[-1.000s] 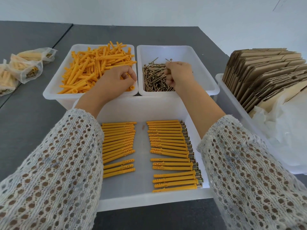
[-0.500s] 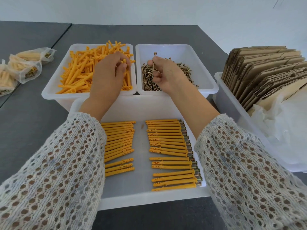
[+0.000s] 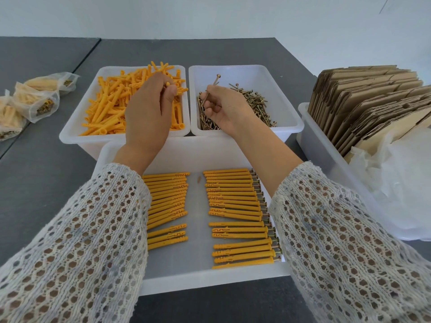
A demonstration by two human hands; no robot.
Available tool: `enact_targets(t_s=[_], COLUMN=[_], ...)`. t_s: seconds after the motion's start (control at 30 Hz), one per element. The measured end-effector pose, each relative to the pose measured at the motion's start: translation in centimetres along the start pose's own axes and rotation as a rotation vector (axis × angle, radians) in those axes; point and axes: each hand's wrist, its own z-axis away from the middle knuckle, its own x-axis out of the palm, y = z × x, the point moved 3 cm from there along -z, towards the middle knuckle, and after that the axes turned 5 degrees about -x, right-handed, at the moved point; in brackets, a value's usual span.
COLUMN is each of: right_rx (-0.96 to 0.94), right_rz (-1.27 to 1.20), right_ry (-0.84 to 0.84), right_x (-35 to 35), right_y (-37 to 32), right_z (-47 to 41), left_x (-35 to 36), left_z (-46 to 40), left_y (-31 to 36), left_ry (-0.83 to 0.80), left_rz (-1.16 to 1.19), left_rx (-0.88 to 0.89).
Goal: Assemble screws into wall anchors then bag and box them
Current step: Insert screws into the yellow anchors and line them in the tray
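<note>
The left hand hangs over the white plastic bin of loose orange plastic wall anchors, its fingers curled down with the tips pinching one anchor at the far right of the heap; most of that anchor is hidden behind the fingers, so its length cannot be made out. The right hand is over the neighbouring white plastic bin of loose brass-coloured screws, fingers curled around a few screws. One held screw sticks up past the fingertips, head uppermost; how many more are in the palm cannot be told.

Nearer the person, a shallow white plastic tray holds two columns of orange anchors laid side by side. In the right column of assembled anchors the screw heads show at the right ends, partly covered by the right knitted sleeve. The left column of anchors has its left ends hidden under the left knitted sleeve, so whether screws sit in them cannot be seen.

At the left edge, clear plastic bags of filled anchors lie on the grey table, some cut off by the frame. On the right, a white bin holds flat brown cardboard boxes standing on edge and a crumpled pile of clear bags, cut off at the frame's edge.
</note>
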Motion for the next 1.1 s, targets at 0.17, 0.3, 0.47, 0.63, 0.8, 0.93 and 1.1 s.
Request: enact_targets(t_s=[0.17, 0.3, 0.47, 0.63, 0.8, 0.93, 1.1], right_rx=[0.019, 0.018, 0.007, -0.016, -0.028, -0.041, -0.048], right_rz=[-0.102, -0.135, -0.142, -0.231, -0.236, -0.195, -0.154], right_ry=[0.045, 0.057, 0.072, 0.118, 0.154, 0.16, 0.173], right_x=[0.2, 0.1, 0.1, -0.2, -0.5, -0.4, -0.3], right_y=[0.1, 0.0, -0.1, -0.3, -0.4, -0.3, -0.2], right_z=[0.1, 0.1, 0.1, 0.1, 0.1, 0.0, 0.0], left_x=[-0.7, -0.2, 0.0, 0.4, 0.5, 0.9, 1.0], left_z=[-0.3, -0.2, -0.2, 0.0, 0.0, -0.2, -0.2], left_y=[-0.4, -0.6, -0.7, -0.5, -0.4, -0.6, -0.3], left_ry=[0.117, 0.044, -0.009, -0.122, -0.151, -0.223, -0.273], left_rz=[0.166, 0.234, 0.231, 0.107, 0.059, 0.058, 0.005], left_rx=[-0.147, -0.177, -0.171, -0.11, -0.072, -0.095, -0.076])
